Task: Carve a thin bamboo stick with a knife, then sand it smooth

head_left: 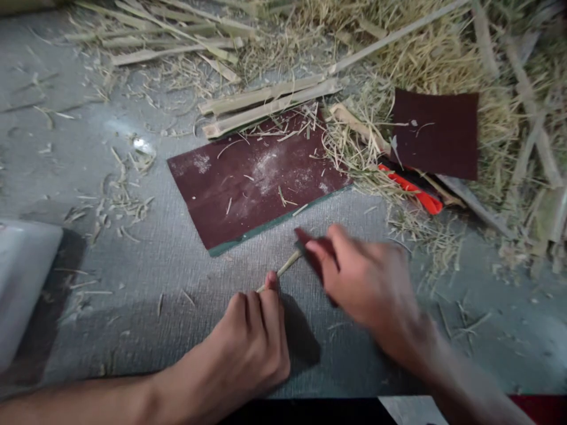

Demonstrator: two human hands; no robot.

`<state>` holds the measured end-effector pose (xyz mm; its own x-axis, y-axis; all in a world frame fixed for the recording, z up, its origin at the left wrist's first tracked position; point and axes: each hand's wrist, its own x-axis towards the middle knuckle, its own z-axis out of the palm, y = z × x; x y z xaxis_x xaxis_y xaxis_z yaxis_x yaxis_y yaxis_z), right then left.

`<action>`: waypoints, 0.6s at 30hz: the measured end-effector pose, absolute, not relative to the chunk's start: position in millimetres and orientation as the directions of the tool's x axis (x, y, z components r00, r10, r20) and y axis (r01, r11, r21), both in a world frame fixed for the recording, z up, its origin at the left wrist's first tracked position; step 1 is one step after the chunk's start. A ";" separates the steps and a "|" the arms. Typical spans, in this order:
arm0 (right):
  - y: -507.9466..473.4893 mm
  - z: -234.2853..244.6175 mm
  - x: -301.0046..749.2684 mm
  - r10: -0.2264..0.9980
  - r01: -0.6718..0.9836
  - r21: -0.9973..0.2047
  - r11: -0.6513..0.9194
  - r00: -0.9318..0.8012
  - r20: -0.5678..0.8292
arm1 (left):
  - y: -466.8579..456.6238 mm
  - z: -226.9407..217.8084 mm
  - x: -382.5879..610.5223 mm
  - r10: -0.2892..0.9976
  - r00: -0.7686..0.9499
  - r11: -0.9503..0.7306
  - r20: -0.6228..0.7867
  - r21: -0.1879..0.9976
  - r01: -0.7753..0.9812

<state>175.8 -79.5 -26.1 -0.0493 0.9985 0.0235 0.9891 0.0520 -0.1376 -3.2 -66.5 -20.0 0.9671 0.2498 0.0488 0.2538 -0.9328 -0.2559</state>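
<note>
My left hand (257,336) is closed round a thin, pale bamboo stick (289,264), which slants up to the right. At the stick's far end, my right hand (365,274) pinches a small dark maroon piece of sandpaper (313,260). The paper touches the stick there; how far it wraps round is blurred. Just beyond both hands lies a larger maroon sandpaper sheet (248,195), dusted with white powder and small shavings. One more square of sandpaper (436,136) rests on the shavings at the right, above a bright red handle-like object (416,192).
Split bamboo strips (270,112) lie behind the large sheet. A heap of curly shavings (411,59) covers the back right. More strips (177,44) spread across the back left. A whitish box-like object (26,277) stands at the left edge of the grey table (142,307).
</note>
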 end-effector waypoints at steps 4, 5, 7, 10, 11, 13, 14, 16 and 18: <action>-78.9 -25.3 174.5 0.999 0.990 -0.133 0.040 -0.040 0.005 | -67.3 -23.1 -4.0 0.242 0.969 -0.934 0.046 -0.258 0.246; -79.0 -25.2 174.1 1.000 0.993 -0.120 0.019 -0.017 0.016 | -67.4 -23.4 -4.1 0.241 0.969 -0.933 0.055 -0.260 0.247; -79.4 -25.4 172.8 0.999 0.988 -0.147 0.052 -0.052 0.004 | -67.2 -23.1 -4.2 0.240 0.969 -0.933 0.064 -0.259 0.248; -80.6 -26.3 171.3 0.997 0.980 -0.182 0.081 -0.081 0.006 | -66.2 -21.8 -4.3 0.241 0.969 -0.939 0.044 -0.243 0.244; -81.0 -26.5 171.2 0.997 0.982 -0.177 0.071 -0.070 0.012 | -65.9 -21.6 -4.5 0.239 0.970 -0.942 0.040 -0.231 0.242; -81.6 -26.5 171.4 0.996 0.977 -0.193 0.092 -0.093 0.003 | -65.7 -22.3 -5.4 0.247 0.967 -0.945 0.061 -0.206 0.254; -81.8 -26.2 171.6 0.993 0.971 -0.211 0.114 -0.119 -0.014 | -65.8 -23.1 -6.1 0.256 0.964 -0.944 0.078 -0.195 0.266; -82.2 -25.4 171.9 0.990 0.967 -0.222 0.123 -0.134 -0.033 | -65.7 -24.8 -7.4 0.284 0.955 -0.940 0.091 -0.171 0.296; -82.8 -24.7 171.5 0.993 0.974 -0.202 0.107 -0.115 -0.029 | -64.0 -26.3 -8.2 0.316 0.944 -0.936 0.099 -0.132 0.327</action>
<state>171.5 -82.8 -24.7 -0.1153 0.9929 -0.0289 0.9736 0.1072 -0.2017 -8.2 -64.0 -26.3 0.9437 0.3157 0.0986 0.3269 -0.9358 -0.1320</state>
